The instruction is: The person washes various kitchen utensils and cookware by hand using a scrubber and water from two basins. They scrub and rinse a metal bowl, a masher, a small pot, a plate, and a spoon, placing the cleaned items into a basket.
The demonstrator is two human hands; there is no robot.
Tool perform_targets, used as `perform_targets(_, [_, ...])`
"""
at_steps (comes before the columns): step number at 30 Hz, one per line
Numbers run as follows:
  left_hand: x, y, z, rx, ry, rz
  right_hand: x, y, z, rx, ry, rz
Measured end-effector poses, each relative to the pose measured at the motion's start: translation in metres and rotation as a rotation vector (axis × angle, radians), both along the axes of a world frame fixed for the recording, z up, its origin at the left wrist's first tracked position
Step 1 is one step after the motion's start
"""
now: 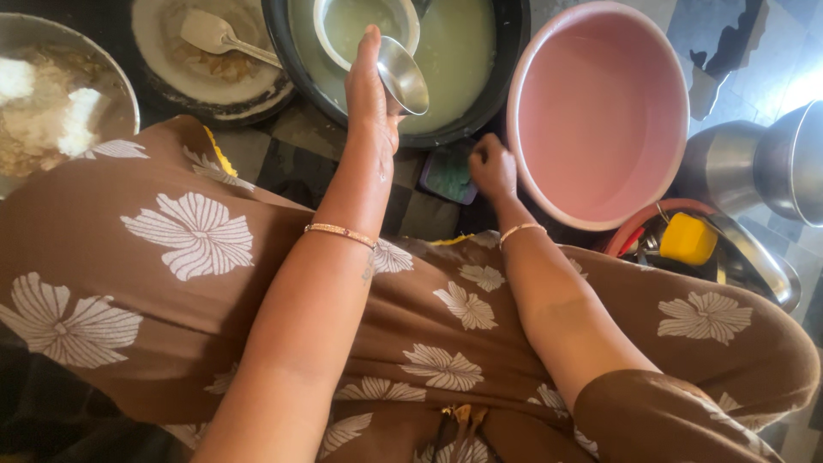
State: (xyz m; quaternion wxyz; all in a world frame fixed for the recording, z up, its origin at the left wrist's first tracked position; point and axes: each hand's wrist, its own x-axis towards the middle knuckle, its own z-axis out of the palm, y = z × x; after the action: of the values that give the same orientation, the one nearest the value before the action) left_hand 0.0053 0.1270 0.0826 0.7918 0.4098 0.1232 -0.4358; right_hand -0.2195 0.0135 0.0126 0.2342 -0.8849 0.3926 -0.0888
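Left hand [370, 90] grips a steel ladle [403, 77] over the dark basin [506, 51] of cloudy water. Right hand [491, 165], fingers closed, presses a green scrub pad [447, 174] on the floor. Better to keep the ladle low over the basin, limiting splashes.

Dim and warm overall, with hard daylight glare on the floor tiles beyond the pink basin [600, 111], soft sheen on the steel pot [771, 167] beside it, mild blur toward frame edges.
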Motion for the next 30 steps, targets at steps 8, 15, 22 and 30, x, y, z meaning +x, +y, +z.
perform_targets(8, [-0.005,-0.005,-0.003,-0.024,0.017,0.003,-0.005,0.016,-0.014,-0.106,0.129,-0.047])
perform_targets(15, [0.0,-0.003,-0.019,0.019,0.041,0.017,0.028,0.037,-0.019,0.22,0.607,-0.308])
perform_targets(22, [0.0,0.008,-0.034,0.069,0.055,0.008,0.036,0.048,-0.024,0.175,0.568,-0.311])
perform_targets(30, [0.001,0.011,-0.038,-0.073,0.099,0.096,0.023,0.026,-0.049,0.33,0.354,-0.24])
